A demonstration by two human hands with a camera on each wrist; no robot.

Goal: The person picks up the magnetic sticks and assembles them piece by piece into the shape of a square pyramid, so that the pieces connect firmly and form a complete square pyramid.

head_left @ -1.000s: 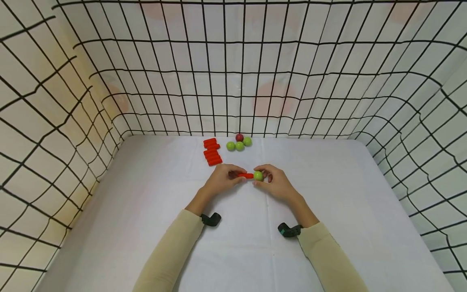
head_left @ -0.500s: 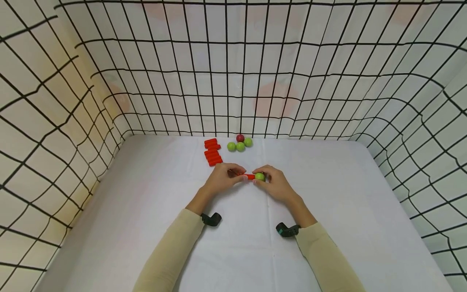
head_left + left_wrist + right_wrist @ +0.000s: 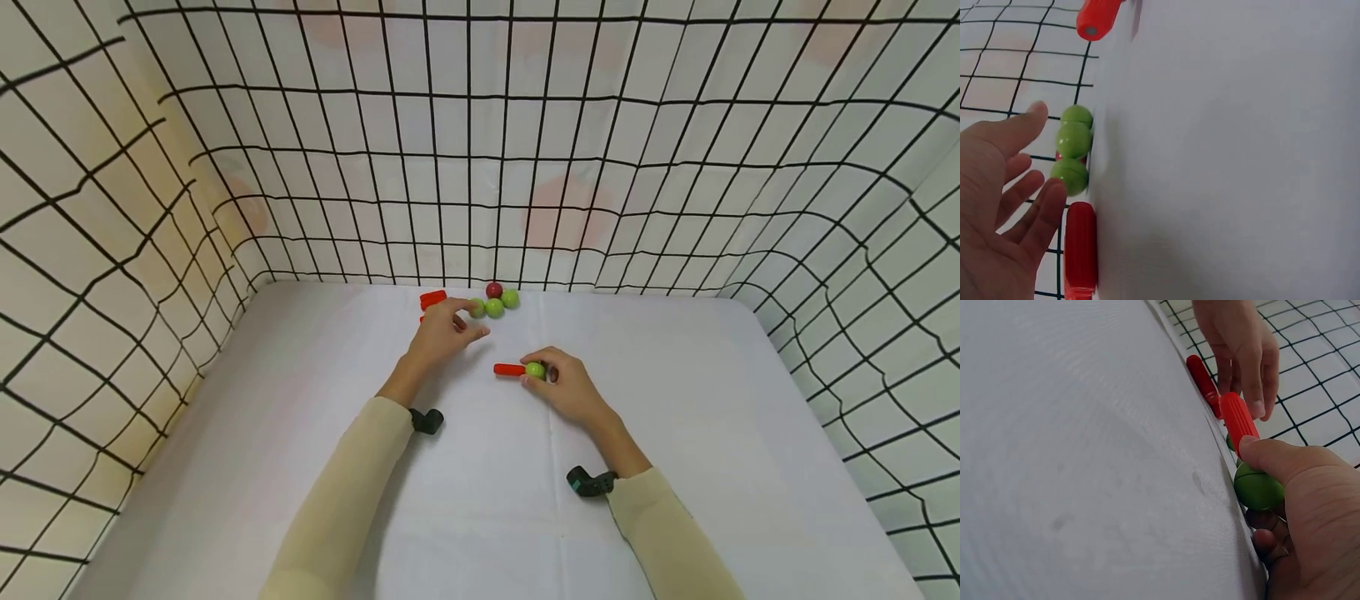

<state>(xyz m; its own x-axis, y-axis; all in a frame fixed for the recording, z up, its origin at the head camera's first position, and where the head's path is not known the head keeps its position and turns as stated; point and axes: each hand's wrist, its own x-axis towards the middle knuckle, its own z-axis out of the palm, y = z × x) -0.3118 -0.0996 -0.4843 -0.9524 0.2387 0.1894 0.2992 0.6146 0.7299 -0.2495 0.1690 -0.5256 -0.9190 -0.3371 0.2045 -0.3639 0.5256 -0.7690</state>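
Note:
My right hand [image 3: 572,390] pinches a green ball [image 3: 535,371] with a ribbed red rod [image 3: 509,369] joined to its left side. In the left wrist view this rod [image 3: 1099,19] shows a grey dot in its free end. My left hand [image 3: 441,335] holds nothing, its fingers and thumb spread beside the leftmost loose green ball [image 3: 477,308]. Whether a fingertip touches that ball I cannot tell. Beside it lie two more green balls [image 3: 494,308] and a dark red ball [image 3: 493,290]. Red rods [image 3: 432,299] lie behind the left hand, partly hidden by it.
A white cloth covers the table [image 3: 480,517]. Black wire grid [image 3: 480,167] stands along the back and both sides, close behind the balls and rods. Each wrist wears a black camera [image 3: 427,421].
My left hand has let go of the red rod and moved up and left to the loose green balls. The right hand stays nearly in place, keeping the green ball with the rod attached.

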